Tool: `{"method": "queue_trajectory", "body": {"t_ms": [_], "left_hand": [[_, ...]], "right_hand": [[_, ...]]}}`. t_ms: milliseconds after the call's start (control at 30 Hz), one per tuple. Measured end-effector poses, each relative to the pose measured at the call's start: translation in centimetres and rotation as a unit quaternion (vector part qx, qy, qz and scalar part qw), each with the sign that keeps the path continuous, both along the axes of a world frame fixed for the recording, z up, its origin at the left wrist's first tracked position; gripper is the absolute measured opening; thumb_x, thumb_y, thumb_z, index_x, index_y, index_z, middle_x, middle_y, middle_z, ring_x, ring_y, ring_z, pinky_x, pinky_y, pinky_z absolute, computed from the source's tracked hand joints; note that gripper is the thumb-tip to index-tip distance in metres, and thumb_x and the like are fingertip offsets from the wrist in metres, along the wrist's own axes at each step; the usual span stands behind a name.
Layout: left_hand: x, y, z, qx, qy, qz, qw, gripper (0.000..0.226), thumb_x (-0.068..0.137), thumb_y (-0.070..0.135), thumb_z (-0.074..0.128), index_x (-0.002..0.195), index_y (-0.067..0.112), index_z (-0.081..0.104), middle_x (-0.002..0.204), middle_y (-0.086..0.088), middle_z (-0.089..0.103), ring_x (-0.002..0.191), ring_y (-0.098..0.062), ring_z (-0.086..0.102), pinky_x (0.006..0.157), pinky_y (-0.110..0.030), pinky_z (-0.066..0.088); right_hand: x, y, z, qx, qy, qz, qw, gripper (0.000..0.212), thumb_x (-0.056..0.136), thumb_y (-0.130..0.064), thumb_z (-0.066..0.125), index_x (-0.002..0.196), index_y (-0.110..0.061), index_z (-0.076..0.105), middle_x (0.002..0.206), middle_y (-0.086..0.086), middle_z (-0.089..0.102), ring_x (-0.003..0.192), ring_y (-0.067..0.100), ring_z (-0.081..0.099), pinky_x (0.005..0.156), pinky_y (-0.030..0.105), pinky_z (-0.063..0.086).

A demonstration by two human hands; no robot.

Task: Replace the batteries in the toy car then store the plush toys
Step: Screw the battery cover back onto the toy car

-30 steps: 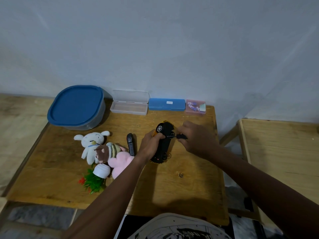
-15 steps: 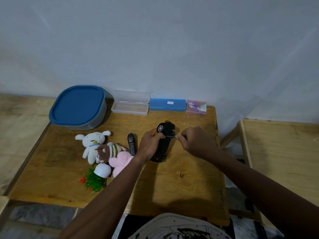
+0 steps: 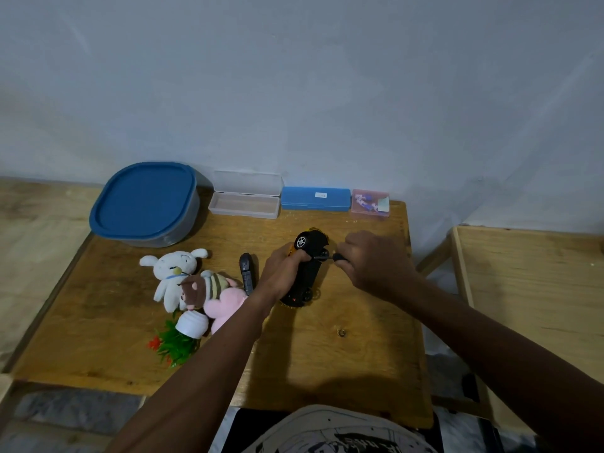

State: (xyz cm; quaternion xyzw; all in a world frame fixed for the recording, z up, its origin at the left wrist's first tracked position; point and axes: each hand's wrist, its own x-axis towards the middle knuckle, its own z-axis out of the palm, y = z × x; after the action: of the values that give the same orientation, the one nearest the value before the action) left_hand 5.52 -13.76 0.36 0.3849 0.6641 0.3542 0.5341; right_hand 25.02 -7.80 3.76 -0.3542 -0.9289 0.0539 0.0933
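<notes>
A black and orange toy car (image 3: 309, 266) lies on its side at the middle of the wooden table (image 3: 359, 354), underside facing right. My left hand (image 3: 282, 273) grips its body. My right hand (image 3: 372, 263) holds a small screwdriver (image 3: 327, 257) whose tip touches the car's underside. Left of the car lie a white plush rabbit (image 3: 173, 269), a brown striped plush (image 3: 206, 286) and a pink plush (image 3: 225, 305), bunched together. A black remote (image 3: 246, 276) lies between the plush toys and my left hand.
A grey tub with a blue lid (image 3: 145, 204) stands at the back left. Along the wall sit an open clear case (image 3: 246, 199), a blue case (image 3: 315, 198) and a small pink box (image 3: 370, 204). A fallen toy plant (image 3: 179, 338) lies near the plushes. Another wooden surface (image 3: 529, 289) is at right.
My right hand has shifted slightly while keeping the screwdriver at the car's underside. My left hand and the car have stayed in place.
</notes>
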Motion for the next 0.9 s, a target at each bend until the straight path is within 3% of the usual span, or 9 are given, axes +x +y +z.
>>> {"method": "queue_trajectory", "body": {"t_ms": [133, 200, 300, 467, 533, 633, 700, 800, 900], "left_hand": [[0.0, 0.5, 0.5, 0.015, -0.014, 0.002, 1.000, 0.018, 0.098, 0.027, 0.051, 0.113, 0.023, 0.060, 0.101, -0.014, 0.069, 0.089, -0.028, 0.068, 0.061, -0.025, 0.053], [0.0, 0.7, 0.8, 0.019, -0.025, 0.003, 0.999, 0.015, 0.098, 0.025, 0.051, 0.111, 0.024, 0.060, 0.101, -0.015, 0.069, 0.085, -0.026, 0.068, 0.055, -0.021, 0.053], [0.1, 0.9, 0.9, 0.026, -0.039, 0.017, 0.999, 0.013, 0.098, 0.023, 0.051, 0.108, 0.026, 0.059, 0.100, -0.018, 0.069, 0.082, -0.027, 0.069, 0.055, -0.025, 0.055], [-0.1, 0.9, 0.3, 0.024, -0.051, 0.017, 0.998, 0.017, 0.100, 0.026, 0.050, 0.114, 0.022, 0.058, 0.102, -0.014, 0.068, 0.086, -0.025, 0.069, 0.056, -0.022, 0.053], [0.0, 1.1, 0.2, 0.006, -0.064, 0.018, 0.998, 0.025, 0.100, 0.028, 0.047, 0.121, 0.018, 0.056, 0.105, -0.014, 0.068, 0.086, -0.022, 0.068, 0.061, -0.024, 0.051], [0.1, 1.2, -0.1, -0.046, -0.143, 0.049, 0.987, 0.034, 0.100, 0.034, 0.046, 0.126, 0.014, 0.055, 0.111, -0.016, 0.068, 0.093, -0.027, 0.068, 0.072, -0.034, 0.054], [-0.2, 1.2, -0.3, -0.075, -0.226, 0.088, 0.967, 0.038, 0.099, 0.036, 0.047, 0.128, 0.013, 0.056, 0.115, -0.019, 0.068, 0.100, -0.033, 0.067, 0.078, -0.039, 0.056], [-0.7, 1.1, -0.3, -0.076, -0.338, 0.097, 0.933, 0.049, 0.099, 0.037, 0.039, 0.135, 0.008, 0.054, 0.123, -0.024, 0.066, 0.109, -0.037, 0.065, 0.081, -0.043, 0.057], [-0.7, 1.3, -0.4, -0.099, -0.341, 0.049, 0.933, 0.052, 0.100, 0.034, 0.030, 0.133, 0.002, 0.055, 0.127, -0.026, 0.064, 0.120, -0.040, 0.060, 0.098, -0.052, 0.051]], "right_hand": [[-0.4, -0.3, -0.1, -0.070, 0.004, -0.041, 0.997, 0.035, 0.099, -0.041, 0.048, 0.087, -0.013, 0.066, 0.067, -0.005, 0.052, 0.057, 0.012, 0.047, 0.052, 0.026, 0.038], [-0.7, -0.6, 0.0, -0.133, 0.063, -0.082, 0.986, 0.035, 0.098, -0.036, 0.053, 0.077, -0.012, 0.066, 0.057, -0.003, 0.051, 0.047, 0.011, 0.044, 0.047, 0.023, 0.035], [-1.2, -0.8, 0.1, -0.196, 0.140, -0.149, 0.959, 0.035, 0.096, -0.030, 0.059, 0.070, -0.009, 0.066, 0.049, -0.004, 0.046, 0.040, 0.008, 0.037, 0.043, 0.019, 0.028], [-1.2, -0.4, -0.2, -0.257, 0.165, -0.188, 0.933, 0.038, 0.095, -0.027, 0.061, 0.063, -0.007, 0.064, 0.047, -0.003, 0.043, 0.038, 0.006, 0.031, 0.040, 0.014, 0.021], [-1.3, -0.3, -0.4, -0.264, 0.165, -0.185, 0.932, 0.037, 0.096, -0.027, 0.061, 0.063, -0.010, 0.064, 0.049, -0.002, 0.046, 0.040, 0.007, 0.035, 0.044, 0.017, 0.024], [-1.2, 0.2, -0.9, -0.270, 0.164, -0.201, 0.927, 0.023, 0.093, -0.030, 0.064, 0.080, -0.012, 0.070, 0.067, -0.003, 0.061, 0.058, 0.006, 0.052, 0.055, 0.022, 0.038], [-1.1, 0.0, -1.5, -0.313, 0.207, -0.245, 0.894, 0.014, 0.091, -0.030, 0.067, 0.092, -0.017, 0.066, 0.082, -0.004, 0.067, 0.071, 0.009, 0.063, 0.061, 0.024, 0.048], [-1.7, -1.5, -2.9, -0.397, 0.294, -0.303, 0.815, 0.017, 0.091, -0.023, 0.069, 0.102, -0.013, 0.063, 0.093, 0.003, 0.070, 0.069, 0.011, 0.068, 0.051, 0.013, 0.047], [-2.7, -2.6, -4.6, -0.415, 0.366, -0.327, 0.766, 0.017, 0.088, -0.017, 0.071, 0.100, -0.006, 0.065, 0.097, 0.012, 0.072, 0.067, 0.010, 0.068, 0.050, 0.013, 0.047]]}}
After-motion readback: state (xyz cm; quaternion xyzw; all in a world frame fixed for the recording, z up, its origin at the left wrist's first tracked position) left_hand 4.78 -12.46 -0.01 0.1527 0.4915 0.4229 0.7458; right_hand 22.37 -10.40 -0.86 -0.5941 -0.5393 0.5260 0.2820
